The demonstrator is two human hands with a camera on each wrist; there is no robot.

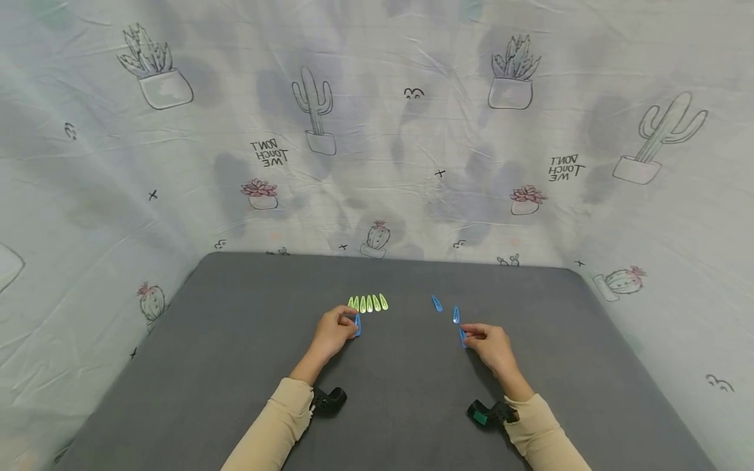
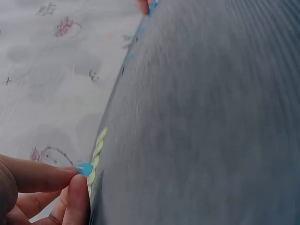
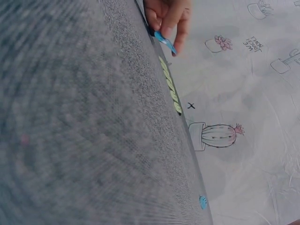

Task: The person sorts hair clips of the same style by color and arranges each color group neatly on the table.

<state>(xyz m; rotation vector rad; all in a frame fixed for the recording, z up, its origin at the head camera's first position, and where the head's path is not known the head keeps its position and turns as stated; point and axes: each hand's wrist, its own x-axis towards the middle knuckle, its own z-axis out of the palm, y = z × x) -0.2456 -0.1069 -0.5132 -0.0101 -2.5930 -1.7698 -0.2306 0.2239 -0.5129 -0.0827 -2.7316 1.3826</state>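
Observation:
In the head view my left hand (image 1: 333,333) pinches a blue snap hair clip (image 1: 357,324) between thumb and index finger, just in front of a row of green hair clips (image 1: 369,303). The left wrist view shows one end of that clip (image 2: 85,169) poking out past the fingertips. On the right side, my right hand (image 1: 491,346) has its thumb and index finger on another blue hair clip (image 1: 463,337), partly hidden by the fingers. Two more blue clips lie beyond it, one close to the fingertips (image 1: 465,327) and upright (image 1: 456,314), the other farther back and slanted (image 1: 436,303).
Several green clips stand side by side on the dark grey table (image 1: 406,392). A pale cloth (image 1: 377,144) printed with cactus drawings hangs behind and along both sides. Black wrist devices (image 1: 330,401) sit at both sleeve cuffs.

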